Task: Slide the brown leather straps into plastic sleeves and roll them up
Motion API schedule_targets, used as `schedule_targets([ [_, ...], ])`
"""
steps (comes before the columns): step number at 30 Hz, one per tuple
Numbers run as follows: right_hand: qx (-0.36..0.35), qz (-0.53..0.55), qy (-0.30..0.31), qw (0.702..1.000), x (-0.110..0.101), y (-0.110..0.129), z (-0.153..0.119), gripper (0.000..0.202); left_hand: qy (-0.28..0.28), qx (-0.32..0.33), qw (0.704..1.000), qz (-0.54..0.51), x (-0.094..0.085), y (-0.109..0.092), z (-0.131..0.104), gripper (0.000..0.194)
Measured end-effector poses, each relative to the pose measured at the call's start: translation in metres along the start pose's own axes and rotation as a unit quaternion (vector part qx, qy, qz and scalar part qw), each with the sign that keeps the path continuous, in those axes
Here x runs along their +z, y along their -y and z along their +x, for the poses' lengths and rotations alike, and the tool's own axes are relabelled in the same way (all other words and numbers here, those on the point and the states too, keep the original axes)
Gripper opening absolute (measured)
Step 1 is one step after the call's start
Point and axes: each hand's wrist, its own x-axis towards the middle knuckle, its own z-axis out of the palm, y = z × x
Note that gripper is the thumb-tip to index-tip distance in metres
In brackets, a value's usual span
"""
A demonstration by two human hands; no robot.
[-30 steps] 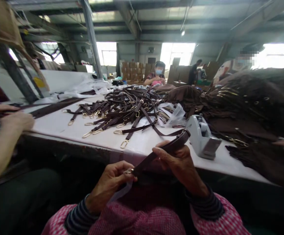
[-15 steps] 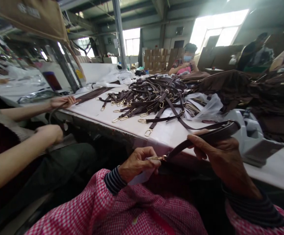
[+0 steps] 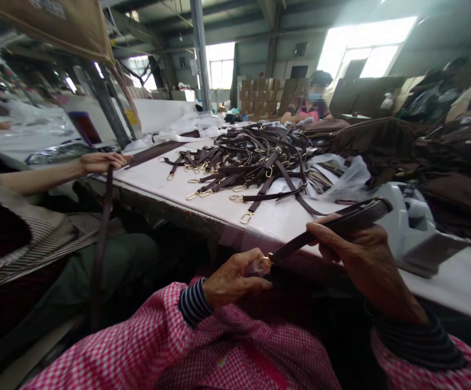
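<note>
A dark brown leather strap (image 3: 333,226) runs between both my hands, just in front of the white table's edge (image 3: 203,214). My right hand (image 3: 357,254) grips its upper part, thumb on top. My left hand (image 3: 235,279) pinches the gold clasp (image 3: 266,259) at the strap's lower end, with a bit of pale film between the fingers. Both sleeves are pink check over striped cuffs.
A heap of brown straps with gold clasps (image 3: 252,160) lies on the table, beside clear plastic bags (image 3: 341,179) and a white tape dispenser (image 3: 414,227). Brown bags (image 3: 401,143) pile at the right. A co-worker's hand (image 3: 99,161) at left holds a hanging strap (image 3: 99,244). Another person (image 3: 312,103) sits behind.
My left hand has closed tighter on the clasp and the pale film is mostly covered. The co-worker at left now lets a strap hang straight down from one hand. The view shifted left earlier.
</note>
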Motion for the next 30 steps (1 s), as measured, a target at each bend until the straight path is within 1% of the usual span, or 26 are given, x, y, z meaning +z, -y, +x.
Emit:
schedule_targets([
  [3,0.003,0.011,0.005,1.000,-0.001,0.000,0.000,0.036,-0.013,0.001,1.000,0.010,-0.002,-0.001,0.001,0.035],
  [6,-0.003,0.033,0.010,0.999,0.000,0.003,-0.001,0.035,0.005,-0.015,1.000,-0.004,-0.001,-0.008,0.003,0.037],
  [9,-0.016,0.025,-0.015,0.999,0.003,0.005,-0.002,0.033,0.025,-0.027,0.999,-0.016,0.003,-0.017,0.006,0.039],
  [11,-0.029,0.014,-0.026,0.999,0.006,0.003,-0.004,0.032,0.028,-0.036,0.999,-0.020,0.006,-0.021,0.008,0.039],
  [14,-0.041,0.012,0.002,0.999,0.010,-0.005,-0.008,0.031,0.040,-0.052,0.998,-0.016,0.009,-0.023,0.011,0.039],
  [17,-0.033,0.018,0.036,0.999,0.012,-0.013,-0.010,0.032,0.071,-0.057,0.996,-0.002,0.009,-0.022,0.013,0.044],
  [19,-0.022,0.028,0.038,0.999,0.013,-0.014,-0.011,0.033,0.086,-0.061,0.994,0.001,0.009,-0.022,0.013,0.050],
  [23,0.001,0.051,0.024,0.998,0.011,-0.011,-0.014,0.034,0.085,-0.066,0.994,0.002,0.008,-0.022,0.014,0.061],
  [24,0.009,0.057,0.032,0.998,0.010,-0.009,-0.015,0.034,0.085,-0.066,0.994,-0.001,0.008,-0.023,0.014,0.064],
  [26,0.025,0.078,0.073,0.994,0.010,-0.008,-0.017,0.034,0.088,-0.063,0.994,-0.011,0.010,-0.023,0.015,0.072],
  [30,0.062,0.116,0.197,0.972,0.011,-0.013,-0.020,0.031,0.109,-0.046,0.992,-0.034,0.016,-0.026,0.017,0.078],
])
